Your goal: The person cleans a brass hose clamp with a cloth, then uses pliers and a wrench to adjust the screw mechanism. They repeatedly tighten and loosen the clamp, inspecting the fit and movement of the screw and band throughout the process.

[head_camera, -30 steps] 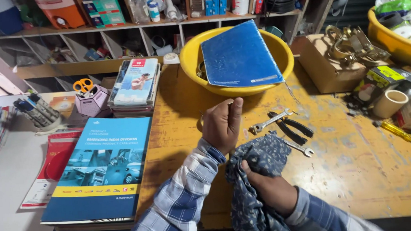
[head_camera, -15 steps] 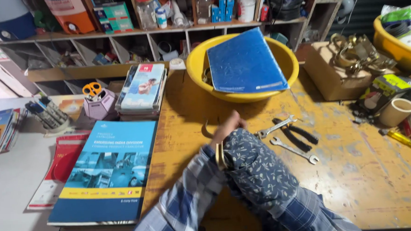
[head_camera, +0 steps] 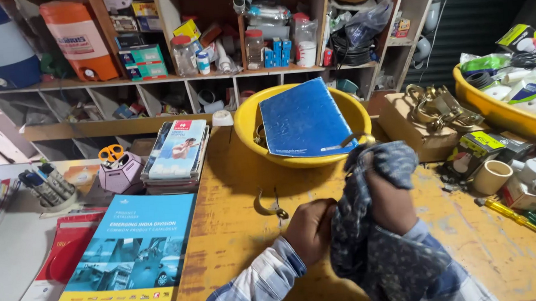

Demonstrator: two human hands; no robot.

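Right hand (head_camera: 387,196) is bunched tight inside the dark patterned cloth (head_camera: 368,236), rubbing a brass ring (head_camera: 355,139) just over the yellow basin (head_camera: 246,130), left hand (head_camera: 310,227) clenched on the cloth's tail, and a slip could drop the ring onto the blue notebook (head_camera: 303,119).

Both hands (head_camera: 310,230) (head_camera: 391,202) raised (fists closed)

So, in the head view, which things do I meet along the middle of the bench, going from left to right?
Pen holder → scissors holder → stack of booklets → yellow basin → cardboard box with metal clamps → cream cup.
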